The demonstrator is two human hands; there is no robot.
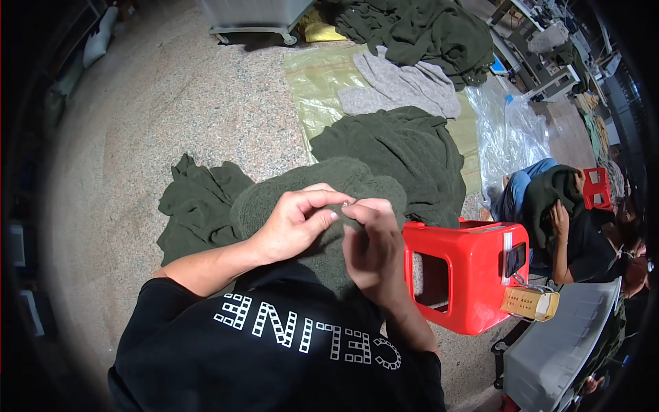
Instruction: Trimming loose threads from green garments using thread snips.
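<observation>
L hand (295, 220): thumb + index reaching in, tips apart; index tip meets R hand's fingertips; can't tell if it grips anything.
R hand (375, 240): fingers curled, tips at a tiny pale bit (347, 204); thumb mostly hidden, so can't tell what's gripped.
Dk grn cloth (302, 185): under + just beyond both hands, bunched up against front of blk top (274, 364).
Floor, L: crumpled grn garment (200, 206), near L forearm.
Ahead: big grn pile (405, 154), partly on ylw-grn sheet (302, 86); beyond it, gry knit (405, 89), then another dk heap (432, 38).
R side: red stool (473, 275) w/ phone (515, 259) + small ylw box (528, 303) at its far side.
Far R: co-worker (583, 254), both hands on a dk grn piece (546, 206); gry cart (563, 343) nearer.
Top: gry wheeled bin (254, 14).
</observation>
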